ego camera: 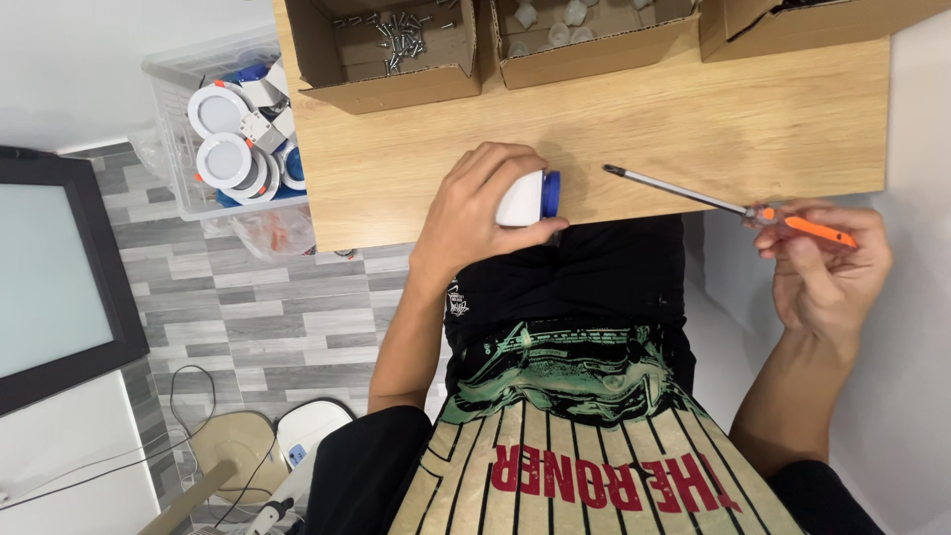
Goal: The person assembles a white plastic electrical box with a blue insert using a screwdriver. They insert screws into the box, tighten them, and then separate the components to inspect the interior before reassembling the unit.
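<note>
Pale wooden tabletop (753, 119) fills the upper view, with grey plank flooring off to the side. At its near edge the left hand (475, 213) is curled over a small white downlight with a blue back (530, 198), fingers wrapped across the top and thumb pressed underneath — a firm clasp, wrist bent up from the lap. The right hand (822, 263) hangs off the table's corner, fingertips pinching the orange handle of a screwdriver (733, 206) whose shaft slants back over the wood. Behind sit a cardboard box of screws (391, 45) and a clear bin of finished downlights (238, 129).
</note>
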